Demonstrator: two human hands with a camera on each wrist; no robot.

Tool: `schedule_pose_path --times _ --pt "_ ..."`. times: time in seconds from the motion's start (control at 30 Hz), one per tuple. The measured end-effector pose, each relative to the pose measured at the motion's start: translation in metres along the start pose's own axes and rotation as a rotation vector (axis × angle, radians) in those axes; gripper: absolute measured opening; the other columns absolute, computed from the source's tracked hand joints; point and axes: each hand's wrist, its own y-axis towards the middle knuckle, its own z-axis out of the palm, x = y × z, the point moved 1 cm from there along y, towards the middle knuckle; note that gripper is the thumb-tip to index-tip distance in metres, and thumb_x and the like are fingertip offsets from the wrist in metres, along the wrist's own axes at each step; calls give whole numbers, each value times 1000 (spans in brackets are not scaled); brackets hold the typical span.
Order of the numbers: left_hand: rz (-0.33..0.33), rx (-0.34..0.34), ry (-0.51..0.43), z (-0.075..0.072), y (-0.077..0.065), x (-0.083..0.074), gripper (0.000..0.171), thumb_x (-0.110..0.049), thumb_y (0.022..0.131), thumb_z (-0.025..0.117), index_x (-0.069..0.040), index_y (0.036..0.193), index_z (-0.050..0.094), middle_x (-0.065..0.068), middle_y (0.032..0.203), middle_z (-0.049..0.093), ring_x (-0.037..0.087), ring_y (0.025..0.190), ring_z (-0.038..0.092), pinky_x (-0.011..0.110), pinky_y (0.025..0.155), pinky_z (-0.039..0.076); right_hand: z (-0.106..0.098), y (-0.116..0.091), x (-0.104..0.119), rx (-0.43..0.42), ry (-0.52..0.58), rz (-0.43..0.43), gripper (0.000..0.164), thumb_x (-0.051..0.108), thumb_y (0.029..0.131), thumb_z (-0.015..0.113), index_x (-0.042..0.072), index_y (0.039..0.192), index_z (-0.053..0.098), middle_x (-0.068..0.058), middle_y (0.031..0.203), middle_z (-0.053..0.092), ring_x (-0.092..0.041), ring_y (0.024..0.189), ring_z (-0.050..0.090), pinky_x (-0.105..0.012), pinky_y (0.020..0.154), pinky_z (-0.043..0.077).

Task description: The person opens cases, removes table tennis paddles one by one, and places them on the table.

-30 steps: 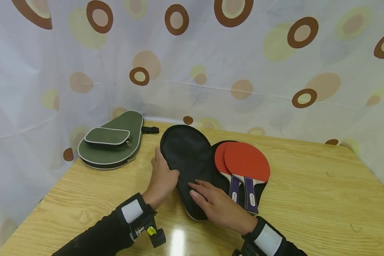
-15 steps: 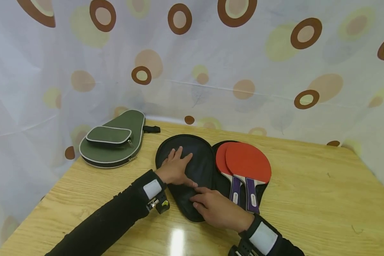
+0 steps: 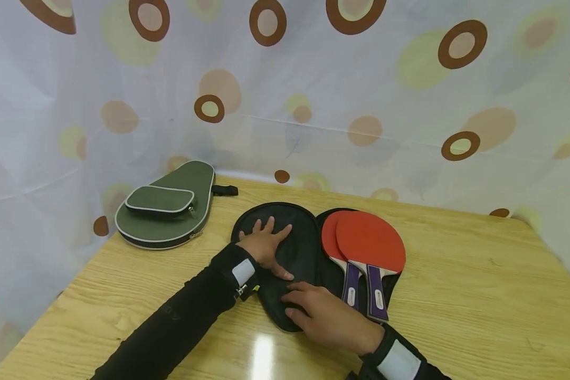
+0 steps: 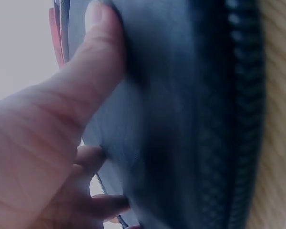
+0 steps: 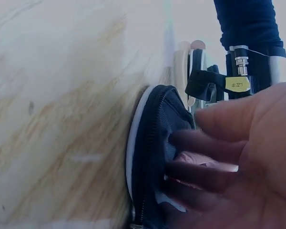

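A black zippered paddle case lies spread in two halves on the wooden table. My left hand rests with fingers spread on its left half. In the left wrist view that thumb lies along the black surface, close to the zip edge. My right hand is at the lower part of the same half, fingers extended and slightly bent, and the right wrist view shows them at the case wall. Two red table tennis paddles, a front one and a partly covered one, overlap on the right half.
A green paddle case with a zipped front pocket and black strap lies at the back left. Behind the table hangs a white curtain with coloured ovals.
My left hand has moved from the left edge onto the left half and spread its fingers. The raised left half has come down flatter. My right hand stays nearly in place.
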Motion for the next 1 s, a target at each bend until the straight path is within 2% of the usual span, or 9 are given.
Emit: schedule_pose_path --times 0.1,0.17,0.27,0.37,0.47,0.57,0.63,0.73,1.0 --pt "-3 4 15 0 0 -3 113 -54 73 86 -28 162 21 16 168 9 44 152 9 68 114 19 -7 -7 2 -78 -7 -22 27 16 101 61 4 124 69 -9 128 65 -25 119 62 -47 98 51" --pt "-6 7 15 -1 0 -4 114 -54 73 86 -28 163 20 15 168 8 43 153 7 68 114 19 -15 -12 4 -195 -49 5 25 16 99 64 5 122 70 -7 121 67 -22 114 64 -45 95 53" --pt "-2 2 22 -2 0 -5 115 -55 72 86 -28 163 20 15 168 8 43 153 7 69 114 20 -31 -22 -1 -410 -153 152 27 17 95 70 3 118 70 -10 112 67 -25 101 65 -46 85 55" --pt "5 -6 29 -2 0 -5 116 -55 72 86 -28 163 20 15 168 9 43 153 7 69 113 21 -46 -36 -16 -511 -238 369 40 20 90 76 -5 119 63 -21 109 62 -32 92 62 -49 74 55" --pt "11 -13 33 -1 0 -5 116 -55 71 87 -27 163 21 15 168 10 43 153 8 70 112 22 -53 -49 -36 -462 -230 533 49 24 89 77 -11 114 53 -24 95 58 -32 76 59 -45 57 51" --pt "19 -12 31 0 0 -4 116 -55 72 86 -26 163 21 16 168 11 44 152 9 70 112 22 -51 -58 -51 -369 -146 604 50 24 90 76 -10 107 43 -15 74 53 -25 60 56 -37 48 44" --pt "22 -8 32 1 1 -3 116 -56 72 86 -26 163 20 17 168 10 44 152 8 70 113 21 -48 -61 -58 -327 -72 625 49 22 92 74 -9 108 40 -8 65 47 -19 53 50 -32 47 38" --pt "14 17 34 2 2 -1 118 -57 72 85 -27 163 17 16 168 6 44 153 4 70 114 18 -45 -61 -64 -308 -16 632 53 18 93 72 -11 116 34 -8 65 48 -19 53 51 -32 49 38" --pt "-12 90 43 3 4 -2 124 -61 71 84 -29 164 8 15 169 -5 42 153 -7 70 115 10 -38 -60 -70 -289 -15 642 59 16 92 70 -11 122 27 -7 60 47 -19 50 50 -31 48 36"
